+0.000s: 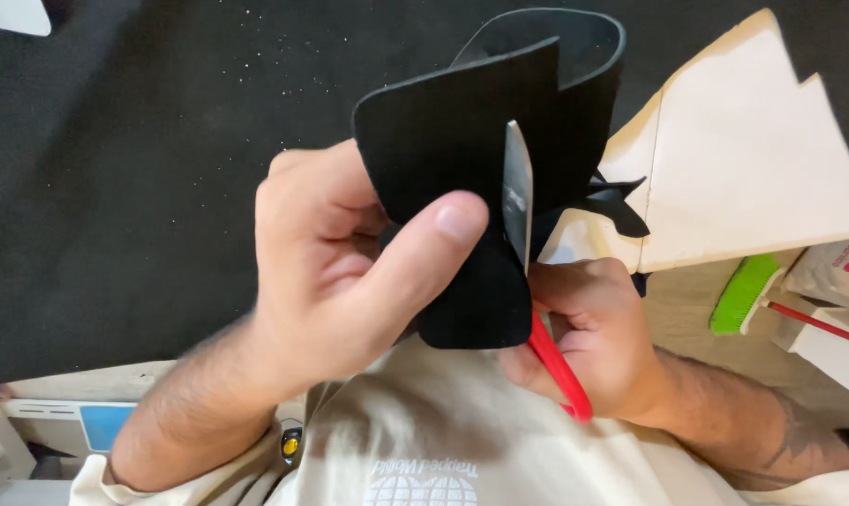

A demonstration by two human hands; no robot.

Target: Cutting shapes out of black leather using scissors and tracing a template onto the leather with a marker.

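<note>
both hands up close to the cam, over a cream t-shirt (pixel 443 440). left hand (pixel 340 281) pinches a curled black foam sheet (pixel 481 131), thumb flat on the front face, fingers closed behind it. right hand (pixel 593 347) is wrapped round the red handles of the scissors (pixel 523 215), fingers thru the loop; one steel blade stands upright against the foam w/ the sheet edge beside it. can't tell how far the blades gape, 2nd blade hidden behind the foam.

to cut well imo: keep foam taut near the blade, thumb clear of the edge, feed sheet into the blades not the other way.

foam looks matte, soft, thick-ish, rounded corners, bends w/o creasing. behind: dark speckled mat (pixel 143 187), cream offcut sheet w/ notched edge (pixel 752 169), green brush w/ red stick (pixel 743 292).
</note>
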